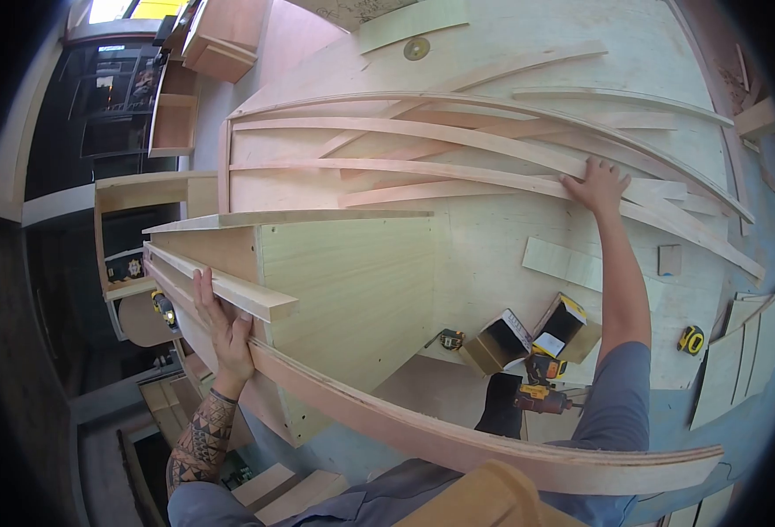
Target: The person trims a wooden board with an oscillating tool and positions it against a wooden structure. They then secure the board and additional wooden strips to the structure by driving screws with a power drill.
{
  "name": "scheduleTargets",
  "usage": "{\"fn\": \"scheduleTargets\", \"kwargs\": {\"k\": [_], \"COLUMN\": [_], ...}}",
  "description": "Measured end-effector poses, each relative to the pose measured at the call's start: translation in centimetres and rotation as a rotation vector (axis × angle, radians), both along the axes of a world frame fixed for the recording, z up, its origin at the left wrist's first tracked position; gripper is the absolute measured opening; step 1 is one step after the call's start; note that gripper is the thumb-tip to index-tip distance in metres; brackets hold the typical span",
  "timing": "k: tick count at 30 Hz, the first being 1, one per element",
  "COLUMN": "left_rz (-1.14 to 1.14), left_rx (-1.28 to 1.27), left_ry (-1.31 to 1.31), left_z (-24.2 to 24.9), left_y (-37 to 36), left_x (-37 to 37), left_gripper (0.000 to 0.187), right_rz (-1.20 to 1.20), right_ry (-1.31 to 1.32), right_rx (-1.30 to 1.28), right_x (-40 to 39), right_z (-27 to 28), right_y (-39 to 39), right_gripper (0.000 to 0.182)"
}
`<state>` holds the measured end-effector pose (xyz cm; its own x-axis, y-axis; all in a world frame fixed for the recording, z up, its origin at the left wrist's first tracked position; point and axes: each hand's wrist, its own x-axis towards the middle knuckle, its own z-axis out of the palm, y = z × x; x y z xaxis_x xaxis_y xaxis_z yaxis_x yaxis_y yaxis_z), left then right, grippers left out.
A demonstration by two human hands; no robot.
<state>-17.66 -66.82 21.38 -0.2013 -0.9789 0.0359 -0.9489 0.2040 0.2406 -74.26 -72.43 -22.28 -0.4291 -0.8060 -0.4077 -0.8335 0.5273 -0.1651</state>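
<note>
My left hand (227, 341) is at the side of a box-shaped plywood cabinet (348, 299), its fingers laid along a long plywood strip (422, 419). The strip runs from the cabinet's far left corner past my body to the lower right. A shorter wooden batten (229, 285) lies beside my left fingertips. Farther out, my right hand (600, 186) rests on several long, thin wooden strips (422, 173) spread across the worktop, its fingers apart. Part of the long strip is hidden under my left hand.
A cordless drill (541, 398), two small open boxes (503, 341) and a tape measure (450, 339) lie right of the cabinet. Another yellow tape measure (690, 340) is farther right. A round disc (416, 48) lies at the back. Thin panels (738, 360) lean at the right edge.
</note>
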Motion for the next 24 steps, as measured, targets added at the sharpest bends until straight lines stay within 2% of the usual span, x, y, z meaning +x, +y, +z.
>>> {"fn": "scheduleTargets", "kwargs": {"k": [3, 6, 8, 9, 11, 12, 14, 15, 17, 18, 20, 21, 24], "left_rz": [-0.004, -0.019, -0.009, -0.009, -0.006, -0.009, 0.031, 0.018, 0.019, 0.021, 0.006, -0.015, -0.008], "left_rx": [0.011, 0.009, 0.009, 0.009, 0.015, 0.026, 0.03, 0.022, 0.023, 0.015, 0.006, 0.004, -0.009], "left_ry": [-0.009, -0.042, -0.042, -0.041, -0.043, -0.038, -0.002, -0.066, -0.054, -0.039, -0.077, -0.108, -0.064], "left_z": [0.0, 0.1, 0.2, 0.2, 0.3, 0.3, 0.4, 0.5, 0.4, 0.3, 0.5, 0.6, 0.2], "left_y": [-0.1, 0.0, 0.0, -0.1, 0.0, 0.0, -0.1, -0.1, -0.1, -0.1, -0.1, -0.1, 0.0], "left_x": [0.1, 0.2, 0.0, 0.0, -0.2, -0.6, -1.4, -0.9, -0.8, -0.7, -0.5, -0.4, 0.1], "left_gripper": [0.088, 0.09, 0.092, 0.092, 0.094, 0.094, 0.096, 0.096, 0.096, 0.095, 0.095, 0.095, 0.095], "right_rz": [-0.007, -0.015, 0.104, 0.105, 0.357, 0.356, 0.29, 0.287, 0.351, 0.353, 0.499, 0.51, 0.441], "right_ry": [-0.006, 0.001, 0.072, 0.073, 0.002, 0.005, 0.009, 0.012, -0.047, -0.049, -0.167, -0.182, -0.154], "right_rx": [-0.012, -0.129, -0.489, -0.489, -0.522, -0.51, -0.606, -0.607, -0.597, -0.603, -0.423, -0.371, -0.364], "right_x": [0.2, 1.0, 1.9, 2.6, 4.3, 4.7, 5.2, 5.2, 5.6, 6.1, 7.7, 8.5, 10.7], "right_z": [-0.1, -0.6, -0.8, -0.9, -1.5, -2.6, -3.8, -3.8, -3.7, -3.5, -2.7, -2.6, -4.5], "right_y": [0.5, 1.6, 2.9, 3.3, 4.3, 4.5, 3.6, 3.5, 3.4, 3.6, 5.4, 6.3, 8.4], "right_gripper": [0.099, 0.099, 0.095, 0.095, 0.081, 0.081, 0.061, 0.061, 0.045, 0.045, 0.044, 0.038, 0.037]}}
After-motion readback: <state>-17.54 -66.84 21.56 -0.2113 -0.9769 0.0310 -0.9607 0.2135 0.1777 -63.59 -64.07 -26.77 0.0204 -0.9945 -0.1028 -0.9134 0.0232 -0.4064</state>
